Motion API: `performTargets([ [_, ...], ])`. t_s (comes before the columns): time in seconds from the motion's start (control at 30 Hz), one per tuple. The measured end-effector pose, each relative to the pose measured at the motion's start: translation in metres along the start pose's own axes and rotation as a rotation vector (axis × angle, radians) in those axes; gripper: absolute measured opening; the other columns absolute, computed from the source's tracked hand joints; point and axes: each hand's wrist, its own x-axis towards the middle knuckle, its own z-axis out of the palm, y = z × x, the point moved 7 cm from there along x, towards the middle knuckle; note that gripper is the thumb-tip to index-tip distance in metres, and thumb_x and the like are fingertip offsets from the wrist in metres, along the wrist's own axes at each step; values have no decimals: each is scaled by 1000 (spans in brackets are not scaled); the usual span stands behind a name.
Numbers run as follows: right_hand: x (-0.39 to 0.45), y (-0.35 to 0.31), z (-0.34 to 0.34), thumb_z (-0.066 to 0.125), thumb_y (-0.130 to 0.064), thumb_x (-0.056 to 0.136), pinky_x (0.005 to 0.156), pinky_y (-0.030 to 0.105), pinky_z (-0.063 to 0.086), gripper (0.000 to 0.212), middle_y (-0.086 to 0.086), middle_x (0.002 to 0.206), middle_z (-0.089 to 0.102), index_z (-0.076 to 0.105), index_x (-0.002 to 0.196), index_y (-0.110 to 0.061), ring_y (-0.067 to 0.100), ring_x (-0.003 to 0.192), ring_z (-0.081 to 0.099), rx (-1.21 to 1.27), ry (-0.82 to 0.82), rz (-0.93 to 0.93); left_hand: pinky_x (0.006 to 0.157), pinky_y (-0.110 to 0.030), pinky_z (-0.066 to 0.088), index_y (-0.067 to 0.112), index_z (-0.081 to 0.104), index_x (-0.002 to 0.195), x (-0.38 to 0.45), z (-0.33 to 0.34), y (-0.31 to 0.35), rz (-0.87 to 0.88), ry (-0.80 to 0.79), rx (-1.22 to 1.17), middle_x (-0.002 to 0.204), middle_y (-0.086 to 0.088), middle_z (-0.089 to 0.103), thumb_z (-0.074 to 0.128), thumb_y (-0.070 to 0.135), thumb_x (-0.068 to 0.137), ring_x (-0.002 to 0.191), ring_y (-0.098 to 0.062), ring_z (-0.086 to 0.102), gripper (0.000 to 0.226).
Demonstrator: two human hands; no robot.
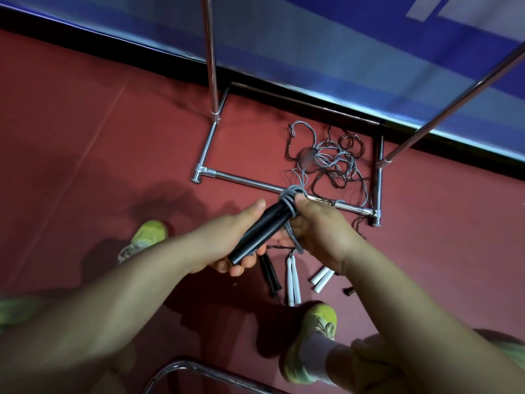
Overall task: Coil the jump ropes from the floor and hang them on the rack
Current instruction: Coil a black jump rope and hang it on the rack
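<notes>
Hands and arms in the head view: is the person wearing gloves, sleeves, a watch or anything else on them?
No. The left hand and right hand are bare, with no gloves, rings or watch showing. Both forearms are uncovered up to the edge of the picture, so no sleeves appear.

No legible text or labels

Handles (260,230) held between left hand (227,237) and right hand (318,231), cord (291,194) wound round their far end. Rope tangle (326,160) lain on floor (85,137) within rack base (244,180). Spare handles (294,280) laid below the hands.
</notes>
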Motion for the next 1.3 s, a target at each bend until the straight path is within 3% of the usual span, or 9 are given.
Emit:
performTargets([
  [0.07,-3,-2,-4,34,-25,104,55,24,51,30,16,71,61,52,92,-5,25,60,61,-175,41,-23,50,-25,37,11,59,75,2,-6,1,47,119,203,48,1,53,22,68,86,41,-16,47,68],
  [0.17,-3,-7,-12,40,-29,102,69,31,57,30,16,76,71,55,103,-2,25,64,68,-439,129,-97,63,-28,45,12,61,74,5,-13,2,86,233,361,45,2,54,20,61,93,45,-15,52,66],
  [0.33,-8,-17,-16,47,-31,100,35,16,34,18,9,61,63,46,107,-16,12,36,48,-466,198,-116,69,-33,50,17,58,71,7,-25,4,110,340,483,56,2,60,21,59,93,52,-16,56,61],
  [0.5,-8,-12,-13,53,-34,97,38,20,33,34,8,72,68,42,123,-15,16,43,54,-348,179,-105,70,-36,47,19,50,74,2,-35,12,109,495,762,73,1,60,25,65,87,74,-22,58,53],
  [0.7,-10,-10,-8,52,-44,94,39,20,37,39,16,95,70,42,120,-16,23,50,63,-323,165,-63,64,-32,46,24,59,77,5,-50,7,90,578,664,71,4,62,51,71,76,72,-17,59,48],
  [0.87,-8,-8,-7,47,-30,100,43,19,38,19,11,80,66,51,107,-13,22,54,61,-252,120,-92,59,-29,40,28,54,85,-1,-50,17,191,638,648,77,10,58,70,60,68,71,-9,55,39],
  [1.0,-7,-17,-1,49,-14,99,45,20,39,14,-3,82,57,50,110,-22,11,55,62,-322,69,-212,58,-27,40,27,56,86,9,-48,3,114,485,622,73,8,62,74,55,68,66,-11,59,38],
  [1.2,-13,-26,5,47,-2,98,50,14,39,29,0,78,57,46,118,-23,0,52,56,-317,-65,-323,65,-29,53,13,72,82,19,-20,-20,-74,-49,-72,75,-7,71,46,87,64,67,-21,67,80],
  [1.3,-15,-27,4,48,1,96,52,13,41,38,2,76,60,38,127,-19,1,52,57,-212,-92,-303,61,-31,48,5,69,84,14,-8,-16,-79,-188,-187,64,-5,57,36,72,70,56,-18,55,76],
])
